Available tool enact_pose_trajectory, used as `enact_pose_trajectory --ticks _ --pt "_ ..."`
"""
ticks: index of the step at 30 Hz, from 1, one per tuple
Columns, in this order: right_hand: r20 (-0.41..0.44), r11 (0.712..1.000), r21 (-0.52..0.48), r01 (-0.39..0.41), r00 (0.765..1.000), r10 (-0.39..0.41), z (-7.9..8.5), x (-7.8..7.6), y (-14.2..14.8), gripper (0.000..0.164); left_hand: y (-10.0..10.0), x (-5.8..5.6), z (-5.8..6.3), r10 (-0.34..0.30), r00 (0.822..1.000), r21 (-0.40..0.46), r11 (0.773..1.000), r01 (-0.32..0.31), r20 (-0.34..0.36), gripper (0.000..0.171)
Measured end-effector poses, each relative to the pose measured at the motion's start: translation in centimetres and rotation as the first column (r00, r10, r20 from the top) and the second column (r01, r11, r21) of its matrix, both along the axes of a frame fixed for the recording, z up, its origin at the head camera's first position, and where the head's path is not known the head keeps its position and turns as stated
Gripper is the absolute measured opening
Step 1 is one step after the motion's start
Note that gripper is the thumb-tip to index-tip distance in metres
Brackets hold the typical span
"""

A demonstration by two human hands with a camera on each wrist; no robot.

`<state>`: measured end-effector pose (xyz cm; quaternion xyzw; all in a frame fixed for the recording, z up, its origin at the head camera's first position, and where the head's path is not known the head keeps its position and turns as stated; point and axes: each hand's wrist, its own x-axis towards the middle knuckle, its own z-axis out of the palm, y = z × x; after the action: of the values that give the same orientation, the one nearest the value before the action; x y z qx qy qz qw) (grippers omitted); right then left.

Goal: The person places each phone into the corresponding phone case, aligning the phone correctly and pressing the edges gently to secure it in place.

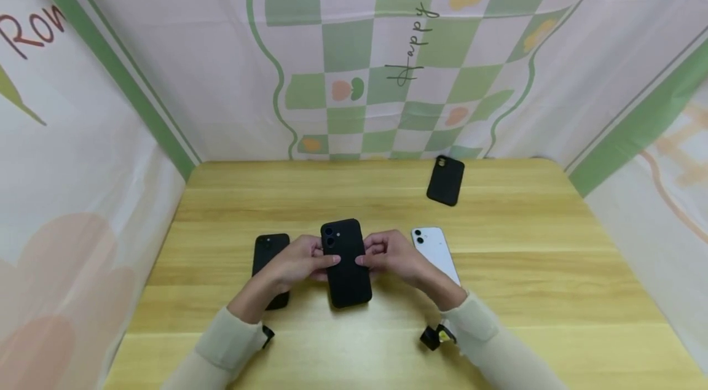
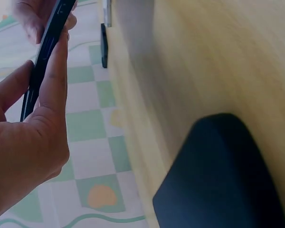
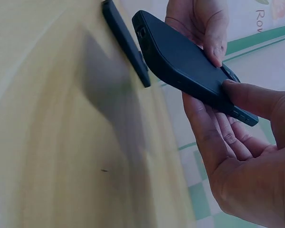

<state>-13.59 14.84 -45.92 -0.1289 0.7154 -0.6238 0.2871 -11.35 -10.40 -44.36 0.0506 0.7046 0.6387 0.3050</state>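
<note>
Both hands hold a phone in a black case (image 1: 348,279) above the middle of the table, its camera side up. My left hand (image 1: 301,260) grips the left edge, thumb on the back and fingers underneath. On the opposite edge, my right hand (image 1: 395,258) pinches it the same way. The right wrist view shows the cased phone (image 3: 180,59) tilted, raised off the wood, with a port opening at its bottom end. A black phone (image 1: 271,247) lies left, partly hidden by the left hand and wrist. A white phone (image 1: 434,249) lies right, its lower part behind the right forearm.
A separate black phone case (image 1: 445,181) lies near the back edge of the wooden table (image 1: 525,292). Patterned cloth (image 1: 354,40) hangs behind the table and at both sides. Small black devices sit at both wrists.
</note>
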Motion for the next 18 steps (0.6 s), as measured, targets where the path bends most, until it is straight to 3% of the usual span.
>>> enact_pose_trajectory --ticks 7,18 --pt "0.032 0.999 -0.036 0.015 0.999 -0.014 -1.0 0.1 -0.4 0.015 0.0 -0.3 -0.8 -0.004 1.000 -0.016 1.000 0.004 0.009 0.026" --pt "-0.025 0.999 0.035 0.018 1.000 -0.017 -2.0 0.2 -1.1 0.012 -0.2 -0.5 -1.8 0.003 1.000 -0.049 0.999 -0.002 0.017 0.025"
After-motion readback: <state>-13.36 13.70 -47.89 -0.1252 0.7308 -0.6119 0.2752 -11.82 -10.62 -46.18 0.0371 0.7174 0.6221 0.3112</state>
